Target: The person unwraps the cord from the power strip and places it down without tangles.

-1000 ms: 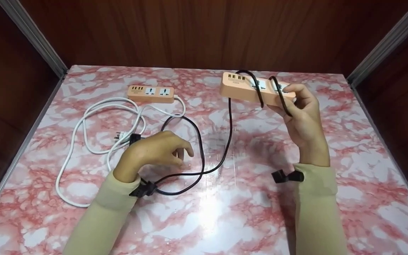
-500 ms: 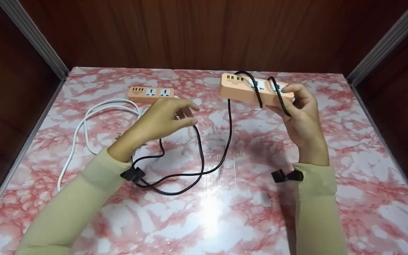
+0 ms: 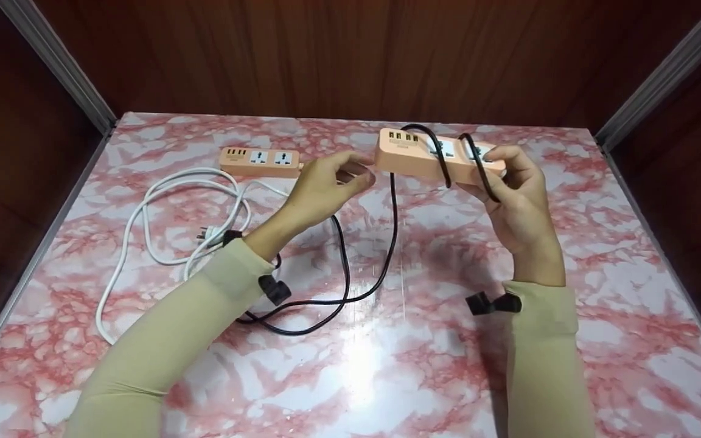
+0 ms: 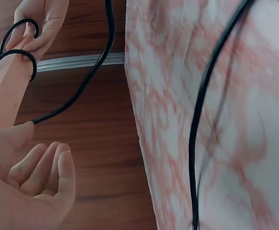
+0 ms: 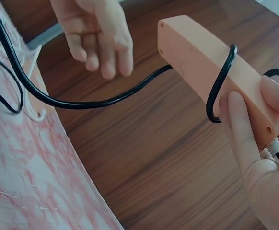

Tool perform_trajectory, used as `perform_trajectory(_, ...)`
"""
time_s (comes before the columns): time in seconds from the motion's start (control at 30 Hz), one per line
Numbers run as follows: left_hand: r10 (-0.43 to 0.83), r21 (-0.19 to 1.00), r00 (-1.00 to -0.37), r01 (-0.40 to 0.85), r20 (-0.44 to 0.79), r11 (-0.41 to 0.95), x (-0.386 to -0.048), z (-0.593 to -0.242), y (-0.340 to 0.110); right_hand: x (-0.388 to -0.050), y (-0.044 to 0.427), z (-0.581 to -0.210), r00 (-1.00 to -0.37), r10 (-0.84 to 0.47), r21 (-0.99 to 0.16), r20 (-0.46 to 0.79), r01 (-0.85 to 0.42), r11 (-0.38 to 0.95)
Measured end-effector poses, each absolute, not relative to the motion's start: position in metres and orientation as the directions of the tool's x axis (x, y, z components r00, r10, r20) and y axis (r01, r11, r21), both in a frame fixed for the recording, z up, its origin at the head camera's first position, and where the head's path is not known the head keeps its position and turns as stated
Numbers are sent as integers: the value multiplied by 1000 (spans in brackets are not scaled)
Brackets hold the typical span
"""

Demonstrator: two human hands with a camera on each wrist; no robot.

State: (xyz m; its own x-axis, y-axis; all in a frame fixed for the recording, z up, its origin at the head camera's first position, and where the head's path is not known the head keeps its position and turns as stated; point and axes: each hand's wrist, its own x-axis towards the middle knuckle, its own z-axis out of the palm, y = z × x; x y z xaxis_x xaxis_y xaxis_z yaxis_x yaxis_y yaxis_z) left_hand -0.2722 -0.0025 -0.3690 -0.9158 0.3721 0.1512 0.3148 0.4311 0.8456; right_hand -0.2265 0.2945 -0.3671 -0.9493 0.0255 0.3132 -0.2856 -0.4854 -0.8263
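Observation:
My right hand (image 3: 518, 201) grips the right end of an orange power strip (image 3: 408, 159), raised above the table, with fingers and thumb on opposite faces. A black cord (image 3: 394, 225) loops round the strip's body and hangs from its left part down to the table. Just off the strip's left end is my left hand (image 3: 329, 182), its fingers loosely bent and holding nothing. In the right wrist view a gap shows between the left hand (image 5: 101, 40) and the strip (image 5: 202, 62). The left wrist view has the black cord (image 4: 89, 79) running past the left fingers.
A second orange power strip (image 3: 247, 161) lies at the back left of the marbled table (image 3: 435, 377). Its white cord (image 3: 125, 243) spreads in loops, with a plug (image 3: 209, 233) among them. More black cord (image 3: 302, 333) coils in front. Dark wood panels (image 3: 350, 61) enclose the table.
My left hand has moved up and to the right, from above the coiled cords to beside the held strip's left end. The right hand and its strip have hardly moved.

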Motion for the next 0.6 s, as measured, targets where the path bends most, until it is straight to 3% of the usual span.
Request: perform_trajectory(0.6, 384, 941, -913, 242, 139, 237, -284, -386, 26, -226, 295, -367, -940, 3, -814, 341, -297, -500)
